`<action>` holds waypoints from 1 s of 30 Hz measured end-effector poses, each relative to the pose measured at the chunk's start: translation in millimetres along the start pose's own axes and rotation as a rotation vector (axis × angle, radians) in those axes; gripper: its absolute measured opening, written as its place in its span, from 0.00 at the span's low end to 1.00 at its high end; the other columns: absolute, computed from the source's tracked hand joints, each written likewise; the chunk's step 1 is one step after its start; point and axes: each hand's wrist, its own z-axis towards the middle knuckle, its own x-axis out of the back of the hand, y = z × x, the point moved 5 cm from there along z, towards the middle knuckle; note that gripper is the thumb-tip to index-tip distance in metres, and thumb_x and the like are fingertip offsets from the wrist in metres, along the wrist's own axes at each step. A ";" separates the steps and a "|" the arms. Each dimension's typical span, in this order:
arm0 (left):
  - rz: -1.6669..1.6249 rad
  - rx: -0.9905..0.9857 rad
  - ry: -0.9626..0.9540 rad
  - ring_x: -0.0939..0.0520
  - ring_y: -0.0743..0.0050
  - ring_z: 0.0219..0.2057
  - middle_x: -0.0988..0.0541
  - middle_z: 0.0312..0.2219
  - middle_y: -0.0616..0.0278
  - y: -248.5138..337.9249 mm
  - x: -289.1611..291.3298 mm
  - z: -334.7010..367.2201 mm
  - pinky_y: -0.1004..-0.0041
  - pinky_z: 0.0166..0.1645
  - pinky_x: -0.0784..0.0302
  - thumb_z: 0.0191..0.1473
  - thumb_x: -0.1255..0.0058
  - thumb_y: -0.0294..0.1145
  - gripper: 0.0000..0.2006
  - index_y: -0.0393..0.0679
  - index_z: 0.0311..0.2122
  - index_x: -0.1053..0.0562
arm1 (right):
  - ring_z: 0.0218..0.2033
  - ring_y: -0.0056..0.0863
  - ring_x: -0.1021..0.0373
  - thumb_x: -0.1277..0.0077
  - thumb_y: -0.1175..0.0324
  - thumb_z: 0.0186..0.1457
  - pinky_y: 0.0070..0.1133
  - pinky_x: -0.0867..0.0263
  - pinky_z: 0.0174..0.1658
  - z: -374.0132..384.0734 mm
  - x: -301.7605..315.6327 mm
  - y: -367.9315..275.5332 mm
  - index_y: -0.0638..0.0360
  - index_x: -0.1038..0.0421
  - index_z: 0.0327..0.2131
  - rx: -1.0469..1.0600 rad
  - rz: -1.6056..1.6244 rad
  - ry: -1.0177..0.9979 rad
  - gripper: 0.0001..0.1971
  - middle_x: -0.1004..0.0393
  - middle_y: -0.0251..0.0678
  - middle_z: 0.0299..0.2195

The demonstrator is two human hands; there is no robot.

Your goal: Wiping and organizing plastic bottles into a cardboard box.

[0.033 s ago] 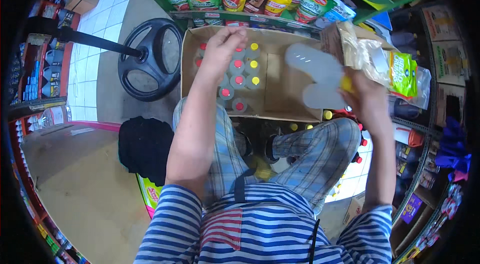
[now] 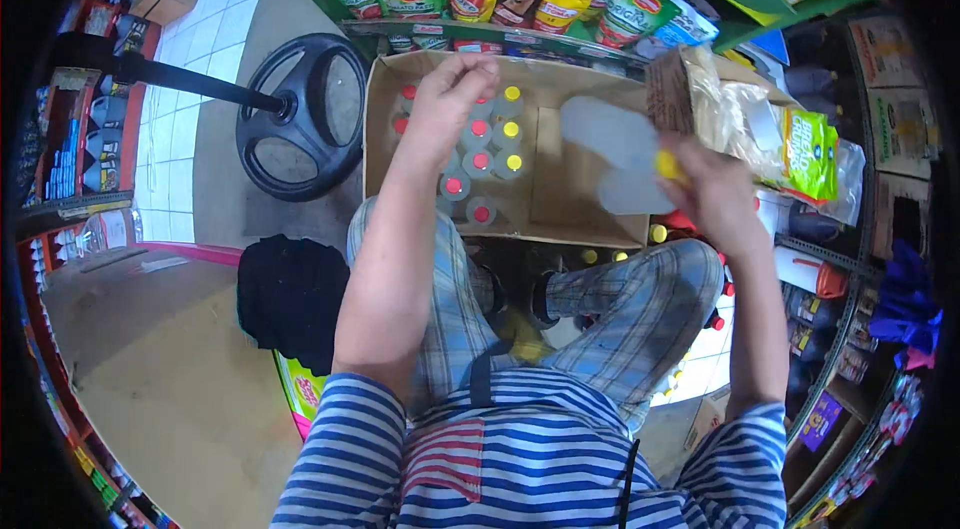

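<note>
A cardboard box [image 2: 560, 221] lies in front of my knees. Several translucent bottles stand upright in its left part, among them a red-capped bottle [image 2: 455, 187] and a yellow-capped bottle [image 2: 514, 164]. My left hand [image 2: 452, 109] is closed above the far bottles with its fingers curled; what is inside them, if anything, is hidden. Over the right part of the box, my right hand [image 2: 712, 191] grips two translucent bottles [image 2: 608, 129] near a yellow cap [image 2: 668, 166]. They are tilted, with their bases toward the left, and blurred.
Behind the box is a green shelf [image 2: 470, 29] with packets. A black wheel-shaped base with a pole [image 2: 300, 119] stands left. At right are a small carton [image 2: 668, 94] and a green packet [image 2: 810, 154]. Black cloth [image 2: 293, 301] lies by my left arm. More capped bottles are near my right knee.
My right hand has moved a little left and inward with the two bottles, which are now farther over the box. My left hand stays almost in place.
</note>
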 end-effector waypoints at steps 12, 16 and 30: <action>0.187 0.040 -0.074 0.28 0.82 0.36 0.26 0.32 0.66 -4.9 -14.6 7.3 0.80 0.42 0.33 0.51 0.51 0.32 0.13 0.36 0.40 0.30 | 0.36 0.39 0.30 0.64 0.62 0.54 0.31 0.32 0.36 41.7 -293.1 -29.1 0.53 0.35 0.43 0.253 -0.047 -0.806 0.14 0.31 0.45 0.36; 0.285 0.097 -0.092 0.27 0.81 0.37 0.26 0.33 0.64 -9.7 -12.8 1.3 0.79 0.43 0.32 0.51 0.51 0.32 0.13 0.37 0.40 0.30 | 0.40 0.38 0.31 0.63 0.62 0.55 0.31 0.32 0.39 47.4 -359.7 -55.1 0.51 0.40 0.48 0.027 0.211 -0.817 0.16 0.33 0.42 0.42; 0.391 0.045 -0.198 0.26 0.74 0.34 0.27 0.30 0.60 -3.1 -26.9 2.9 0.75 0.40 0.32 0.49 0.51 0.35 0.14 0.38 0.39 0.30 | 0.45 0.42 0.34 0.48 0.63 0.46 0.33 0.36 0.45 6.5 -402.0 -19.0 0.54 0.49 0.53 -0.328 0.339 -0.789 0.31 0.35 0.47 0.45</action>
